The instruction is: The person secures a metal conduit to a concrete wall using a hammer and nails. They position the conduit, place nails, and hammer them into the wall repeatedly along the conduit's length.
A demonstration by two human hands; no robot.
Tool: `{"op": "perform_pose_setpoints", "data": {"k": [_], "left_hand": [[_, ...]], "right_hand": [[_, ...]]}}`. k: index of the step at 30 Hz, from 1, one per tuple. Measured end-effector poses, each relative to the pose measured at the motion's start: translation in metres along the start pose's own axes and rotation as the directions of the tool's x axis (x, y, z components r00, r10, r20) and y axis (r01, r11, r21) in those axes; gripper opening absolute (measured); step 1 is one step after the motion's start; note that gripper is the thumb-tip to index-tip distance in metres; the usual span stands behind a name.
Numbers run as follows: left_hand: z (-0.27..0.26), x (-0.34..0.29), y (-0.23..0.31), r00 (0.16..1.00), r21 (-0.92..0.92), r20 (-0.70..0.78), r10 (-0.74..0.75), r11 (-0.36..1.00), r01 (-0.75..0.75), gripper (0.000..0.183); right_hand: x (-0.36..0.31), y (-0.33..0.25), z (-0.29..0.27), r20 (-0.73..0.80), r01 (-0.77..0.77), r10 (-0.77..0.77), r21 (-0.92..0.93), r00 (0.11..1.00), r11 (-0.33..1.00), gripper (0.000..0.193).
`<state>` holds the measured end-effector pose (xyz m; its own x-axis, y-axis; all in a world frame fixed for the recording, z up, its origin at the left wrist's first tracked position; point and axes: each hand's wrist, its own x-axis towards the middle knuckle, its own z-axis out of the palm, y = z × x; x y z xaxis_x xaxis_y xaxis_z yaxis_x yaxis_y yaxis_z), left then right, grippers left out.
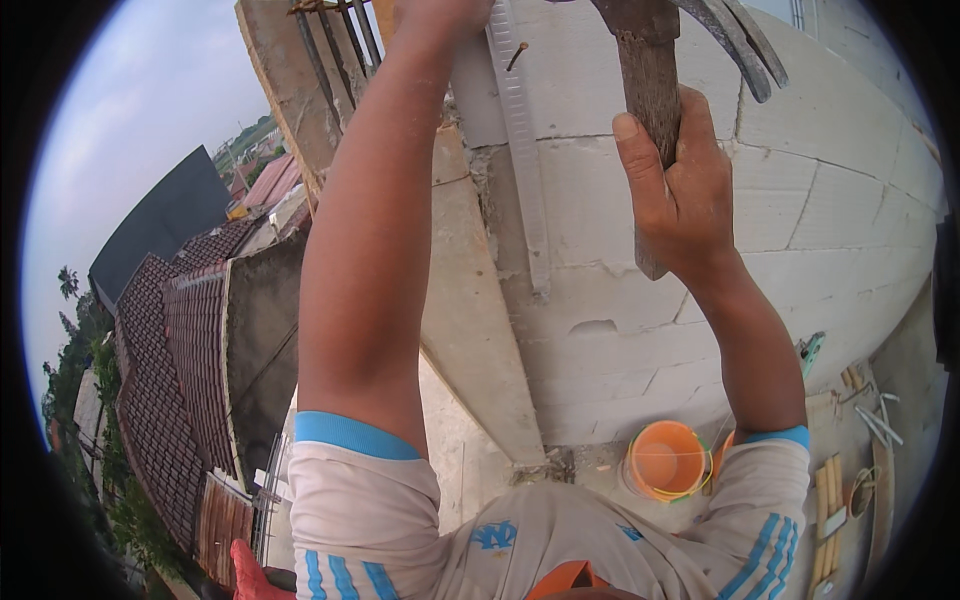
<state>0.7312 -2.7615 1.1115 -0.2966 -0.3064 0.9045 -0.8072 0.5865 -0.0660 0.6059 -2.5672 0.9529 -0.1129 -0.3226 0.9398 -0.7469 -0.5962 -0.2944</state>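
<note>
My right hand (690,195) is wrapped around the wooden handle of a claw hammer (648,75), thumb along the handle. The hammer is raised before the wall, its metal head partly cut off by the upper edge. My left arm stretches up, and my left hand (443,14) shows only in part at the top, its fingers out of view. Beside that hand a long perforated metal strip (520,140) runs down the white block wall (620,220). A rusty, bent nail (517,56) sticks out at the strip's upper part.
Left of the strip stands a wooden board (465,270), with steel bars (340,50) rising above. Below is an orange bucket (668,460). Wooden pieces (828,510) lie at the lower right. Tiled roofs (165,380) lie beyond the left edge.
</note>
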Motion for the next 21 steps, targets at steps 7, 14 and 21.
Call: {"op": "perform_pose_setpoints", "data": {"k": [7, 14, 21], "left_hand": [[0.001, -0.001, 0.000, 1.000, -0.035, -0.018, 0.005, 0.999, -0.005, 0.053], [0.005, 0.008, -0.006, 0.998, -0.029, -0.058, 0.033, 0.999, -0.035, 0.049], [-0.008, -0.004, 0.010, 0.990, -0.094, 0.045, -0.136, 0.986, 0.139, 0.051]], "right_hand": [[0.001, -0.004, 0.002, 0.044, -0.048, 0.050, -0.057, 0.998, 0.997, 0.032], [0.006, 0.010, 0.003, 0.220, -0.077, 0.123, -0.207, 0.968, 0.975, 0.034], [0.001, -0.008, 0.003, -0.112, 0.082, -0.080, 0.021, 0.990, 0.996, 0.032]]}}
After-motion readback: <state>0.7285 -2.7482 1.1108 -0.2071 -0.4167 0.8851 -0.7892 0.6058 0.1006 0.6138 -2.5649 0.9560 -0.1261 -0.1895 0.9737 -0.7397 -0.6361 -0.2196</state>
